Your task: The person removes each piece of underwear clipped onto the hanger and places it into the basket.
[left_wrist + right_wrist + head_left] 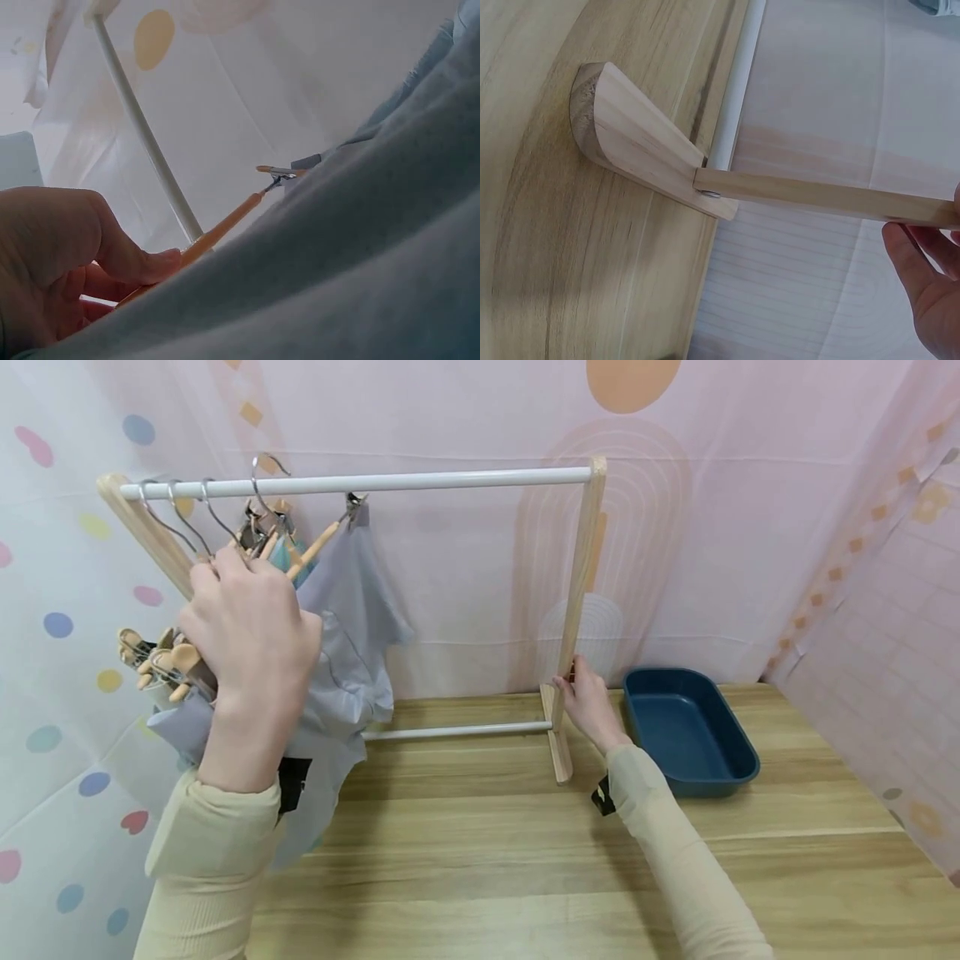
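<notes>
My left hand (251, 618) holds a wooden clip hanger (311, 552) near the left end of a small clothes rack; in the left wrist view the thumb presses on its wooden bar (225, 223). A pale grey-blue garment (337, 652) hangs from the hanger's metal clip (354, 506). One metal hook (257, 477) rises above the white rail (450, 479); whether it rests there I cannot tell. My right hand (588, 697) grips the rack's right wooden post (585, 552) low down, with fingers and thumb (906, 259) against the post in the right wrist view.
Several hooks (176, 502) hang at the rail's left end, and bunched clip hangers (161, 660) show beside my left wrist. A dark blue basin (731, 727) stands right of the rack on the wooden table (465, 860). Patterned curtains (465, 577) rise behind and at both sides.
</notes>
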Tool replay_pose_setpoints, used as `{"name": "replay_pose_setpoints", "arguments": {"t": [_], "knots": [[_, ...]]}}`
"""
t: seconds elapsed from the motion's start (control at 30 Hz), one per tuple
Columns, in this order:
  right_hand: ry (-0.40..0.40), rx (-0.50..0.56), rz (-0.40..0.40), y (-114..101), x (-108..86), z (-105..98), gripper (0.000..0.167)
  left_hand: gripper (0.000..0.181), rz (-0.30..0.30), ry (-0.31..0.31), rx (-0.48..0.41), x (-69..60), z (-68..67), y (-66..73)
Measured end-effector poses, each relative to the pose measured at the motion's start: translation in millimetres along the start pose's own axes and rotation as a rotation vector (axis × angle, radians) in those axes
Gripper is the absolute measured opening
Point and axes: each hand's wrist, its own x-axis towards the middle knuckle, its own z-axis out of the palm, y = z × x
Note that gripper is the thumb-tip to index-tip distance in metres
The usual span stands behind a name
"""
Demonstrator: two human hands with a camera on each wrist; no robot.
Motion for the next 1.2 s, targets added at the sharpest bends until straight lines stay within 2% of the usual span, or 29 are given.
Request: {"name": "replay_pose_setpoints", "arguments": {"t": [0.1,0.23,0.4,0.53,0.8,0.97,1.2], "knots": [[-0.013,0.004,0.000,-0.9,0.5,-0.9,0.030,0.027,0.028,0.060,-0.044,-7.5,3.4,0.2],[-0.055,0.009,0.002,-1.2,0.8,-3.0,0.029,0.023,0.055,0.089,-0.092,-17.4,9.0,-0.4],[-0.117,0.004,0.007,-2.9,0.0,-7.6,0.031,0.013,0.135,0.171,-0.155,-28.9,17.4,-2.1],[-0.142,-0.017,0.023,-5.4,-1.6,-14.2,0.033,0.015,0.190,0.244,-0.232,-35.6,23.5,-1.6],[-0.143,-0.083,0.036,-13.1,-10.4,-32.2,0.043,0.012,0.253,0.306,-0.348,-47.2,35.9,1.3],[-0.148,-0.125,0.033,-24.0,-19.2,-47.3,0.050,0.013,0.296,0.344,-0.389,-53.1,44.8,1.7],[-0.137,-0.157,-0.068,-47.0,-33.5,-74.2,0.049,0.015,0.400,0.319,-0.379,-59.1,57.6,1.6]]}}
